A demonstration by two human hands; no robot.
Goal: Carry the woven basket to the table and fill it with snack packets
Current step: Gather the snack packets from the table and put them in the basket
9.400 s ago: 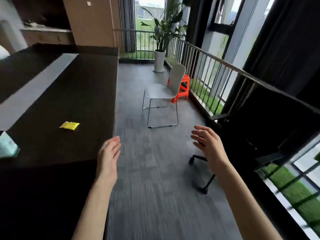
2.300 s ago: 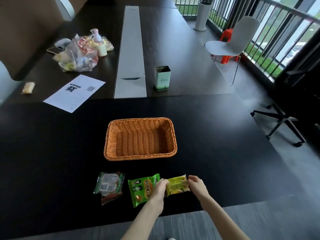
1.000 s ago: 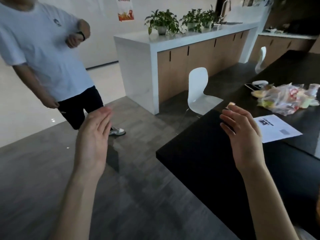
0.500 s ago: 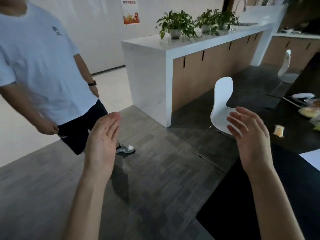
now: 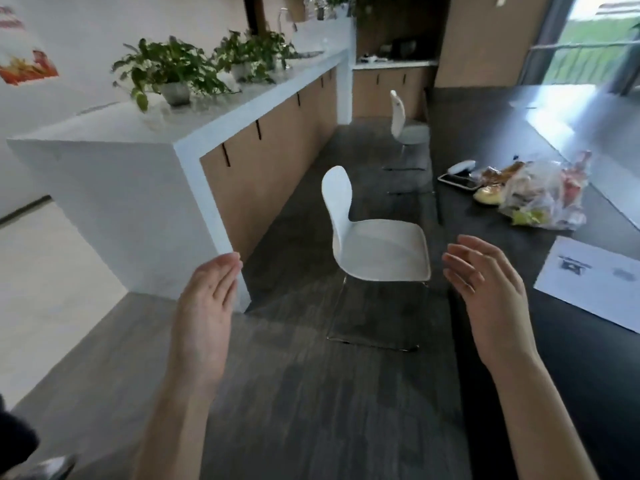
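Observation:
The woven basket is out of view. My left hand and my right hand are raised in front of me, palms facing each other, fingers straight and holding nothing. The right hand hovers over the left edge of the black table. A clear plastic bag of snack packets lies further back on that table, well beyond my right hand.
A white chair stands between my hands at the table's side, a second white chair behind it. A white counter with potted plants runs along the left. A printed sheet, a phone and a shoe show.
My view has swung right: the person in the white shirt has left the frame, and the chair, table and snack bag have come into view. Both hands stay raised and empty.

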